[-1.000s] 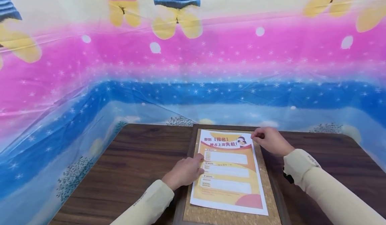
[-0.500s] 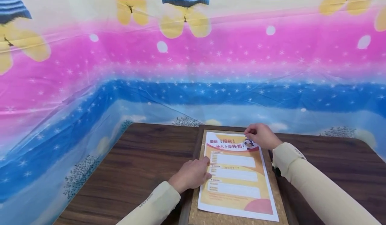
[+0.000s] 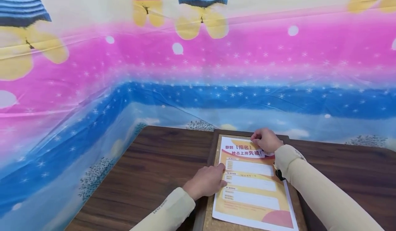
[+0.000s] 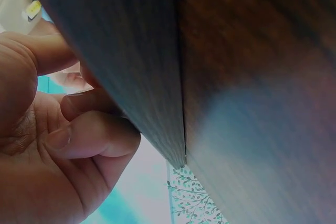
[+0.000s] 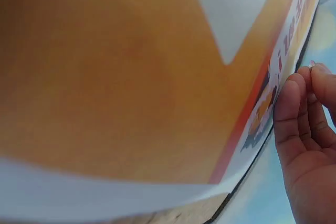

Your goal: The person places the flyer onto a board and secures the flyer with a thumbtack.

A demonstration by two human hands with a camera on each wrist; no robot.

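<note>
A printed poster (image 3: 251, 208) in orange and yellow lies on a cork board with a dark wooden frame (image 3: 215, 148). My left hand (image 3: 205, 181) rests at the poster's left edge, its index finger and thumb spread apart on the paper. Up close in the left wrist view, other fingers of that hand curl beside the frame's side. At the top edge of the poster, right of its middle, is my right hand (image 3: 266, 141). Between thumb and index finger it pinches a tiny clear push pin (image 5: 312, 64), mostly covered by the fingertips. Whether the pin touches the paper, I cannot tell.
The board lies on a dark wood-grain table (image 3: 154, 162), reaching close to its far edge. Behind hangs a printed cloth (image 3: 201, 69) with pink and blue bands, meeting the table's back and left side. A dark band (image 3: 279, 173) shows at the right wrist.
My right hand has moved left along the poster's top edge, from its top right corner inward. My left hand stays at the left edge. The head view has turned slightly left.
</note>
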